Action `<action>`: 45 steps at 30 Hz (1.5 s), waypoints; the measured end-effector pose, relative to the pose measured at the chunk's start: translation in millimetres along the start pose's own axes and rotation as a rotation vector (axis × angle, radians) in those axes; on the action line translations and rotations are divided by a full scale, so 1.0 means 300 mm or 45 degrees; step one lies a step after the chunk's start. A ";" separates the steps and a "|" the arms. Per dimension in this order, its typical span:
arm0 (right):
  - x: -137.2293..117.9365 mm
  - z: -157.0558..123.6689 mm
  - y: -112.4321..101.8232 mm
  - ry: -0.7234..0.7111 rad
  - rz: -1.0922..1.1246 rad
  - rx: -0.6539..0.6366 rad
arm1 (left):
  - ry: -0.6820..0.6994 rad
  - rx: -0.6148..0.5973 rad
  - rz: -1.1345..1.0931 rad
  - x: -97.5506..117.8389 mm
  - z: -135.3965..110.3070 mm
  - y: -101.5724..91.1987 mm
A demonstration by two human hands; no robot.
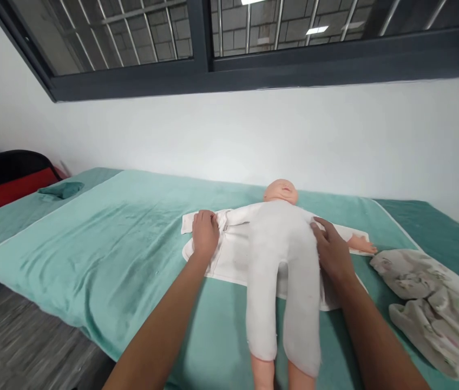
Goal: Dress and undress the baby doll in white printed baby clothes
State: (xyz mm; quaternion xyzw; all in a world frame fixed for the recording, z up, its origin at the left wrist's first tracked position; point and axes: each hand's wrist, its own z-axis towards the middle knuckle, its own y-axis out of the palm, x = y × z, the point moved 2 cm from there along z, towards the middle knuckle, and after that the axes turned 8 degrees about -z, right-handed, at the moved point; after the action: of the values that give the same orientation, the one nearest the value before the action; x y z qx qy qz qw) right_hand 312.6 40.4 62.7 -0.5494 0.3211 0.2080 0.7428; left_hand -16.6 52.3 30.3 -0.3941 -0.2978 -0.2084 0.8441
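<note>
A baby doll (272, 238) with a white cloth body lies on its back, its head toward the wall. Spread open beneath it is a white baby shirt (233, 260). At the shirt's left sleeve, my left hand (205, 234) has its fingers curled over the cloth near the end of the doll's arm; the doll's hand on that side is hidden. My right hand (332, 250) pinches the shirt's cloth beside the doll's torso, its fingertips partly hidden. Out of the right sleeve's cuff shows the doll's bare hand (361, 244).
A green sheet (132, 233) covers the bed. Patterned folded cloth (436, 303) lies at the right. A black and red bag or seat (14, 181) stands at the far left. Behind the bed are a white wall (172, 135) and a dark-framed window (201, 38).
</note>
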 end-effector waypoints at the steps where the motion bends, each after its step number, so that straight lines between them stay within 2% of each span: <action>1: -0.006 -0.001 0.001 0.012 0.106 -0.026 | -0.020 0.002 -0.016 0.006 -0.003 -0.001; 4: -0.022 -0.012 -0.003 0.036 0.344 -0.066 | -0.069 -0.009 -0.056 0.030 -0.009 -0.007; 10: -0.053 -0.032 -0.004 0.109 0.593 -0.152 | -0.237 -0.080 -0.058 0.055 0.018 -0.032; 14: -0.065 -0.026 0.010 0.138 0.671 -0.217 | -0.360 -0.263 -0.053 0.063 0.056 -0.054; 17: -0.067 -0.019 0.024 0.239 0.752 -0.309 | -0.355 -0.439 -0.113 0.095 0.082 -0.058; 19: -0.071 -0.017 0.035 0.283 0.839 -0.396 | -0.319 -0.497 -0.183 0.132 0.095 -0.050; 24: -0.099 -0.037 0.067 0.248 0.977 -0.511 | -0.231 -0.457 -0.352 0.229 0.125 -0.005; 28: -0.134 -0.069 0.082 0.183 0.937 -0.671 | -0.246 -0.439 -0.421 0.270 0.144 0.001; 31: -0.143 -0.077 0.083 0.159 0.881 -0.735 | -0.295 -0.519 -0.434 0.310 0.141 -0.040; 35: -0.135 -0.070 0.087 0.146 0.867 -0.722 | -0.295 -0.801 -0.443 0.403 0.108 -0.134; 38: -0.128 -0.068 0.090 0.143 0.837 -0.711 | -0.348 -0.992 -0.581 0.448 0.076 -0.190; 40: -0.127 -0.069 0.089 0.129 0.821 -0.715 | -0.378 -0.919 -0.726 0.438 0.063 -0.202; 42: -0.126 -0.070 0.088 0.121 0.801 -0.712 | -0.379 -0.685 -0.802 0.394 0.057 -0.191; 44: -0.123 -0.069 0.088 0.121 0.781 -0.707 | -0.328 -0.492 -0.730 0.340 0.048 -0.157; 45: -0.122 -0.067 0.089 0.118 0.778 -0.707 | -0.270 -0.453 -0.656 0.319 0.042 -0.133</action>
State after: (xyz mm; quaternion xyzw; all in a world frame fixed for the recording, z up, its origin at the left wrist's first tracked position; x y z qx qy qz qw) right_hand 264.1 31.1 66.4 -0.6171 0.4341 0.4727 0.4552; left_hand 26.1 26.9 122.3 -0.4666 -0.4330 -0.4217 0.6458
